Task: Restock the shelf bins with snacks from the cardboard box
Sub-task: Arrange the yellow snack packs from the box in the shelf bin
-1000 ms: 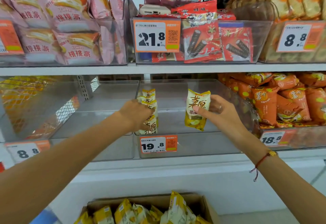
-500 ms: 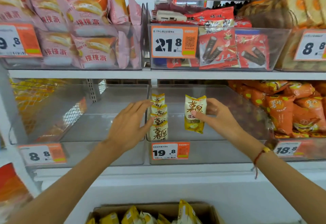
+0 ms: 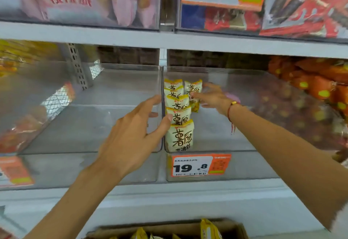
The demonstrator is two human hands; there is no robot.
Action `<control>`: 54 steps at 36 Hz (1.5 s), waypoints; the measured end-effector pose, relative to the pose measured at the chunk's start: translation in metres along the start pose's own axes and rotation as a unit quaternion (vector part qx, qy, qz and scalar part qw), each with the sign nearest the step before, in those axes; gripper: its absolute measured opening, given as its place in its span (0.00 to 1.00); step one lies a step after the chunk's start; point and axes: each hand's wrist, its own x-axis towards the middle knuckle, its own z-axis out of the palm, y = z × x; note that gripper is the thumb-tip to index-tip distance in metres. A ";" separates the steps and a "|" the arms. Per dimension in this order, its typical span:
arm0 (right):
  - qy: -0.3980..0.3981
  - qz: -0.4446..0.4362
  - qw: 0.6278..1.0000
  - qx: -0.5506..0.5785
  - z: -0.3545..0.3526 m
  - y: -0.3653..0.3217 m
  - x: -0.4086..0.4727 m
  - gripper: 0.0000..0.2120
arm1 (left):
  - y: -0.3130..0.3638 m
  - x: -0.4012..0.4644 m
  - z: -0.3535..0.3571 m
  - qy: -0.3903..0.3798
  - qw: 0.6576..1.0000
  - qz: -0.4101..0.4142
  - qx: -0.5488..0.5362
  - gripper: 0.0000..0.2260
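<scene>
A row of several white-and-yellow snack packs (image 3: 179,135) stands along the left wall of the clear middle bin (image 3: 226,169) on the lower shelf. My left hand (image 3: 131,135) hovers at that wall with spread fingers, its thumb touching the row. Deeper in the bin, my right hand (image 3: 212,97) holds one more pack (image 3: 193,90) upright beside the row's rear end. The cardboard box (image 3: 235,229) with more yellow packs sits at the bottom edge.
A clear bin (image 3: 94,122) stands to the left. Orange snack bags (image 3: 320,86) fill the bin on the right. The upper shelf (image 3: 169,41) holds pink and red packs close above. A 19.8 price tag (image 3: 200,165) hangs on the middle bin's front.
The view has moved closer to the shelf. My right hand carried its pack deeper into the bin, next to the row. My left hand stayed at the row's left side.
</scene>
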 end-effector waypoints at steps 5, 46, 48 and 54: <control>0.008 0.005 1.000 -0.014 0.007 0.008 0.001 0.34 | 0.000 0.000 0.001 0.004 1.000 0.003 -0.014 0.26; -0.231 -0.185 0.920 -0.257 -0.008 0.084 -0.307 0.08 | -0.049 -0.212 0.009 -0.181 0.957 -0.127 0.188 0.19; -0.252 -0.153 0.912 -0.284 0.006 0.103 -0.317 0.10 | -0.063 -0.226 0.009 -0.194 0.949 -0.144 0.205 0.20; -0.292 -0.161 0.832 -0.443 0.034 0.147 -0.338 0.23 | -0.088 -0.252 0.013 -0.179 0.942 -0.196 0.203 0.21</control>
